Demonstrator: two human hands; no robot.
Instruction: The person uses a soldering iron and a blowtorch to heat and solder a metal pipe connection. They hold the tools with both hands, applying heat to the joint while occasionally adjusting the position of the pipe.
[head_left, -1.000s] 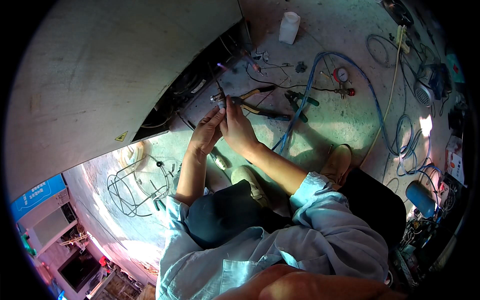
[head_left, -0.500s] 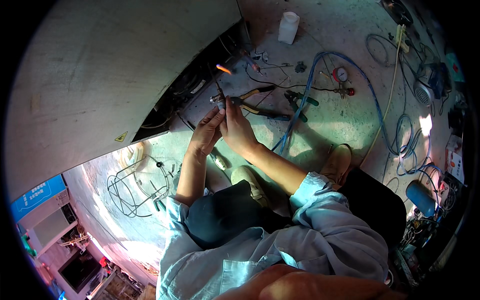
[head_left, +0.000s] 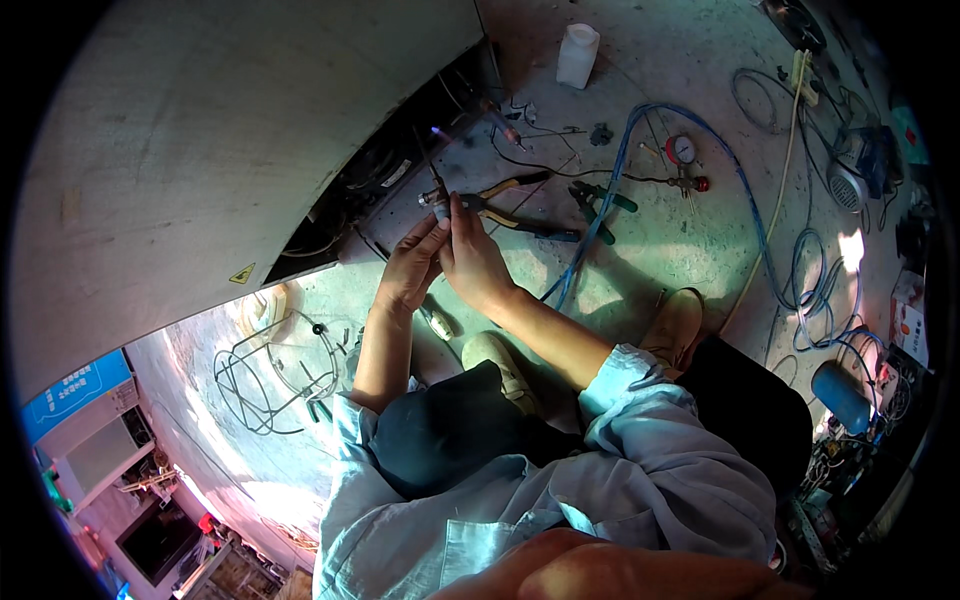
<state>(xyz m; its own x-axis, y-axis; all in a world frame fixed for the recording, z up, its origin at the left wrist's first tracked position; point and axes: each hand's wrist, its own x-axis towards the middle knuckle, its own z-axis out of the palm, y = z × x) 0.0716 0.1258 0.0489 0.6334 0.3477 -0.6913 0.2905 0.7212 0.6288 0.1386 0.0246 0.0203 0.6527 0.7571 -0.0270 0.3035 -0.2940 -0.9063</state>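
Both hands are together at the lower edge of a large pale metal cabinet (head_left: 220, 150). My left hand (head_left: 412, 262) and my right hand (head_left: 474, 258) close round a gas torch (head_left: 437, 198), fingertips meeting on its metal valve body. The grip below is hidden by my fingers. Its thin dark tube points up and away toward the cabinet's open underside. A small bluish-violet flame (head_left: 438, 131) glows near the tip. Just right of my fingers lie large pliers (head_left: 515, 222) with black and yellow handles. Beyond them are green-handled pliers (head_left: 603, 208).
A pressure gauge (head_left: 682, 150) with a red rim and a blue hose (head_left: 640, 112) lie at right. A white plastic bottle (head_left: 577, 57) stands farther off. Bent thin tubing (head_left: 262, 395) lies at left. My shoes (head_left: 675, 322) are close below the hands.
The flame has shrunk from a longer orange and blue streak to a small bluish-violet spot. The torch tube has shifted very slightly; my hands keep almost the same place.
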